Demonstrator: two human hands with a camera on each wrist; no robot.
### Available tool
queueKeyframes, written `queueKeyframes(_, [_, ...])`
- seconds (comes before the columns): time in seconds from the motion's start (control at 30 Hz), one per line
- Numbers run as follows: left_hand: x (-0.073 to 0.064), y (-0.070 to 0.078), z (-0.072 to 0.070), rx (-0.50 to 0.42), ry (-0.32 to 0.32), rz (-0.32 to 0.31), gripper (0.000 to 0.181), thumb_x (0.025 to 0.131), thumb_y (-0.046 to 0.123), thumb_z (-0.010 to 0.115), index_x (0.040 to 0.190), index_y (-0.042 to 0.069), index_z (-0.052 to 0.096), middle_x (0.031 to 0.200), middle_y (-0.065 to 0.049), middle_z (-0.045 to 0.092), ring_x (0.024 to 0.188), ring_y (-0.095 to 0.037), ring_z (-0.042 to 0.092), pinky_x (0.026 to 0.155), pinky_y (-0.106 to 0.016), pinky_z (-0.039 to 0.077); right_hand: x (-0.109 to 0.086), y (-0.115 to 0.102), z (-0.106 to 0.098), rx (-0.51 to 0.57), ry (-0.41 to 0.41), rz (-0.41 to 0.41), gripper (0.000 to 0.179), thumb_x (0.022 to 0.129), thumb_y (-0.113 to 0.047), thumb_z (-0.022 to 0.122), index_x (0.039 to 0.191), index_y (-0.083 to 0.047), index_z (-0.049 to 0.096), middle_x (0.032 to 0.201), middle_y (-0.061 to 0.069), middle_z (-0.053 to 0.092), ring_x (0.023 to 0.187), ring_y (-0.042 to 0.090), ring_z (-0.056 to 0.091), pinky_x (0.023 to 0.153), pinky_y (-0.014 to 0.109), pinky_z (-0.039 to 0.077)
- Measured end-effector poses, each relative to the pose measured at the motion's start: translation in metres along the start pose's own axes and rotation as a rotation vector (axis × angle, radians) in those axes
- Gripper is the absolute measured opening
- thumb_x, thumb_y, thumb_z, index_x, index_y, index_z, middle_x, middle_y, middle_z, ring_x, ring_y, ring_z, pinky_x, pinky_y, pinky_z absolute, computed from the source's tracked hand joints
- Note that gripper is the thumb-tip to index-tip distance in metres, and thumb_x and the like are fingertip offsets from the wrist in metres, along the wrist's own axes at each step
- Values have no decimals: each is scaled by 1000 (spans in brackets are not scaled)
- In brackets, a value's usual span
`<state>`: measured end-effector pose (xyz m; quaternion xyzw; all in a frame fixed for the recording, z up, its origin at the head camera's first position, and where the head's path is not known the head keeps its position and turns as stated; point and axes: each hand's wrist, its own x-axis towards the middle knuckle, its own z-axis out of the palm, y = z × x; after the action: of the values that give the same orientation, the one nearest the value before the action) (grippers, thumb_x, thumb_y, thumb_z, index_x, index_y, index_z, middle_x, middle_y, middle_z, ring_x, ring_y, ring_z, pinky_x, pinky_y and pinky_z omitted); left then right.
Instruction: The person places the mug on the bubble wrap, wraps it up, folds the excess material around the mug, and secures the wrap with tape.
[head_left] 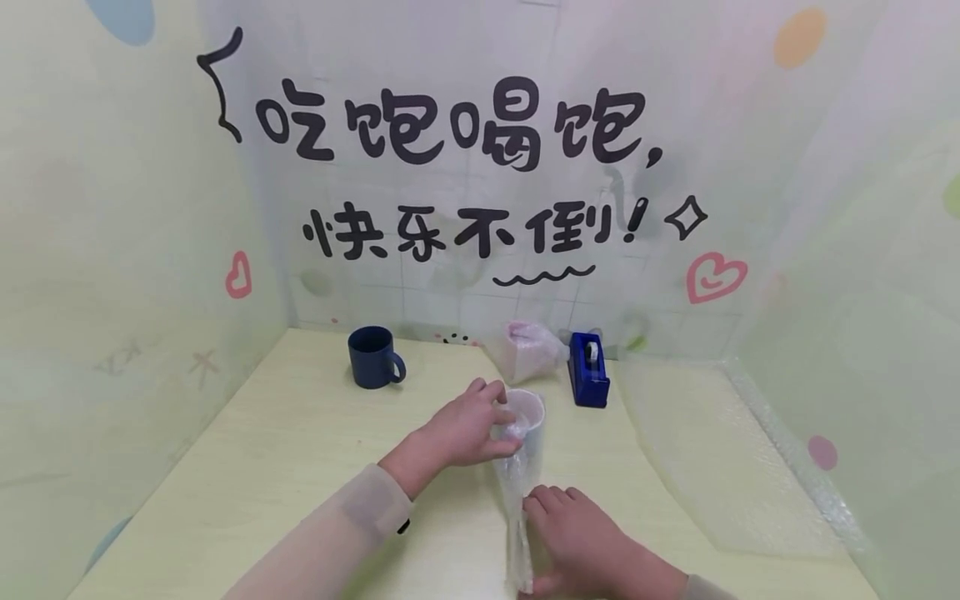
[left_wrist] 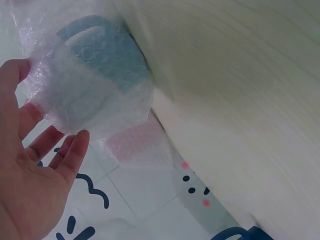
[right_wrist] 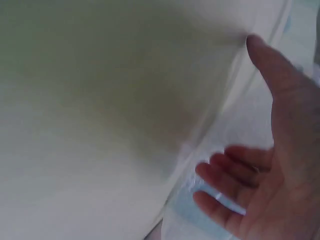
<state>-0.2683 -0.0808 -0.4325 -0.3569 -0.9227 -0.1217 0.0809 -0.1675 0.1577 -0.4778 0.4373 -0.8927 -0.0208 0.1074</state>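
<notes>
A light-blue cup wrapped in bubble wrap (head_left: 528, 412) stands mid-table, its round end facing up. In the left wrist view the wrapped cup (left_wrist: 107, 60) shows blue through the bubbles. My left hand (head_left: 468, 423) holds its upper left side, thumb in front and fingers spread over the rim. A narrow tail of bubble wrap (head_left: 517, 533) runs from the cup toward me. Beside that tail lies my right hand (head_left: 581, 537), fingertips at its right edge. The right wrist view shows this hand (right_wrist: 285, 165) with thumb stretched out and fingers slightly bent alongside the wrap.
A dark blue mug (head_left: 371, 358) stands at the back left. Behind the wrapped cup sits another bubble-wrapped bundle (head_left: 531, 350), pinkish inside, next to a blue tape dispenser (head_left: 588, 371). A flat sheet of bubble wrap (head_left: 735, 458) covers the right side of the table.
</notes>
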Motion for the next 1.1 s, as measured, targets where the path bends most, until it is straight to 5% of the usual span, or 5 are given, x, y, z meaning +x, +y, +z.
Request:
queueKeyframes(0.17, [0,-1,1,1,-5,-4,42,100,48,77,127,16,84,123,-7,61,104,-22,49,85,-32,52,-7,-15,1,216,50,149,69,84,-61,87,119,-9,59,93,-6,64,75,4,56,67,23,52])
queueKeyframes(0.4, [1,-1,0,-11,-18,-18,43,101,48,77,129,16,83,125,-7,61,106,-22,49,86,-32,52,-6,-14,-4,322,203,-145,66,87,-1,81,149,-12,60,86,-8,63,68,-5,45,64,5,39])
queueKeyframes(0.57, [1,-2,1,-18,-28,-17,44,102,48,76,131,17,82,127,-8,61,107,-22,49,88,-32,53,-4,-2,-19,402,22,-179,56,94,-9,79,147,-20,62,107,-7,72,77,-6,52,73,8,47])
queueKeyframes(0.73, [1,-1,-1,-18,-24,-24,44,101,49,77,132,18,82,127,-8,61,107,-23,49,87,-33,52,-2,4,-27,157,-105,-272,89,86,-28,92,163,-36,48,111,-11,61,82,-4,50,71,11,43])
queueKeyframes(1.1, [0,-2,-2,-38,-21,-12,43,101,48,78,131,18,82,128,-8,62,108,-23,50,88,-33,51,10,22,-11,-14,430,-399,20,89,-17,83,103,-31,79,98,-7,58,81,7,51,70,15,43])
